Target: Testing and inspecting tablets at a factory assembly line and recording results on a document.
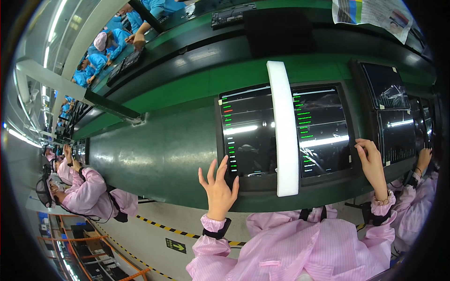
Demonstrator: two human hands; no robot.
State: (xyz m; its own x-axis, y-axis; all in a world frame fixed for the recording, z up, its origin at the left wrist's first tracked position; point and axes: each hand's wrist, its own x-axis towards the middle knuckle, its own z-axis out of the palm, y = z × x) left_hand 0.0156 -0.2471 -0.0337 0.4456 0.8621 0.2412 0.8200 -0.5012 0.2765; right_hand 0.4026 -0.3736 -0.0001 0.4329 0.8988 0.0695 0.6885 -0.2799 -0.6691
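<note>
Two tablet-like screens lie flat in a black foam tray, showing rows of mostly green text on dark backgrounds. A long white foam strip [284, 136] stands between the left screen [251, 152] and the right screen [323, 140], overlapping their inner edges. My left hand [219, 193] is open, fingers spread, at the lower left corner of the left screen; its fingertips reach the tray's edge. Beside the tray's right side, my right hand [373, 164] is loosely bent with nothing visible in it. Clear film with glare covers the right screen.
Another black tray with dark screens [396, 133] lies to the right, a co-worker's hand [424, 159] beyond it. Green bench surface [154, 150] stretches left. A dark conveyor runs behind, with a printed sheet [372, 16] at far right. Co-workers in pink sit at left; others in blue work across.
</note>
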